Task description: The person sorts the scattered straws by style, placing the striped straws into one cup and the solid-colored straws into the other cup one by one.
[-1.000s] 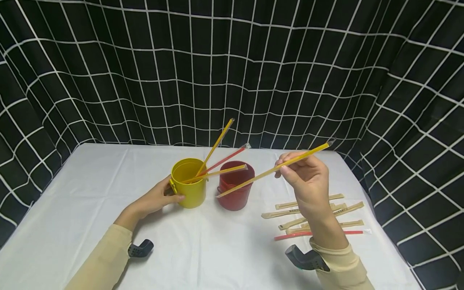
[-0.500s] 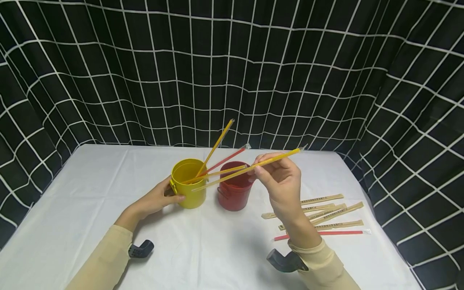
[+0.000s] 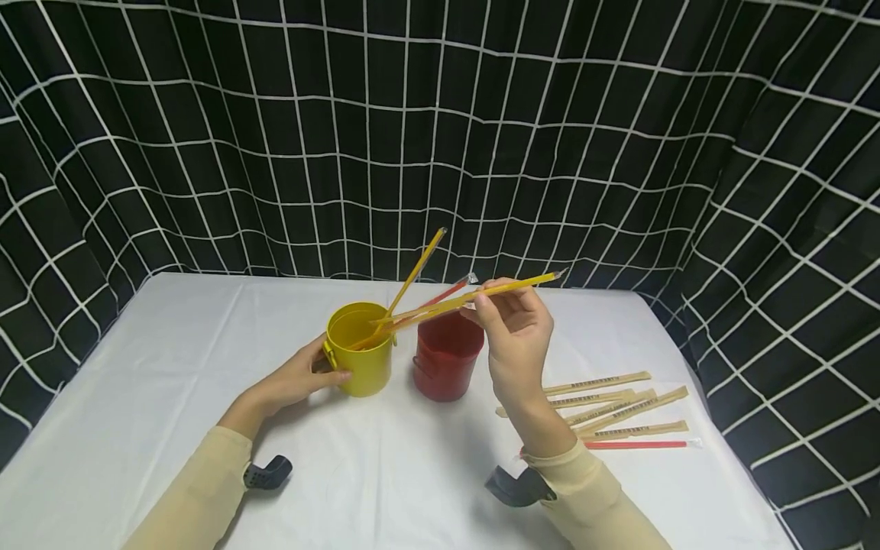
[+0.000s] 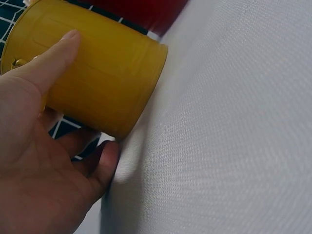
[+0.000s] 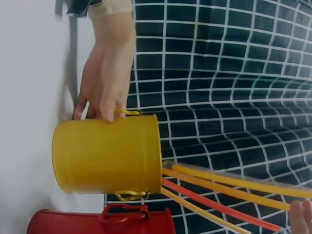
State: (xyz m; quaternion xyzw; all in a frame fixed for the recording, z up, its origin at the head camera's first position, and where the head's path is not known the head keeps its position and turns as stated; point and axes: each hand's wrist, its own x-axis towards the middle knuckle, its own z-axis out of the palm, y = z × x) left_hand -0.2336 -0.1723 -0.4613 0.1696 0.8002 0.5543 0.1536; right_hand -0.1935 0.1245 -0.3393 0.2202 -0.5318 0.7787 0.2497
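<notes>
My left hand grips the side of a small yellow bucket, thumb along its wall, as the left wrist view also shows. My right hand pinches a yellow drinking straw in a clear wrapper. Its lower end points into the yellow bucket's mouth; whether it touches the bucket I cannot tell. Out of that bucket lean a yellow straw, a red straw and another yellow straw, largely overlapped by the held one. Only fingertips of the right hand show in the right wrist view.
Right of the yellow bucket stands a red bucket, close beside it. Several paper-wrapped straws and a red straw lie on the white tablecloth at the right. A black gridded curtain hangs behind.
My right hand has moved left with the yellow straw, from right of the red bucket until the straw's lower end is over the yellow bucket. The left hand keeps its place.
</notes>
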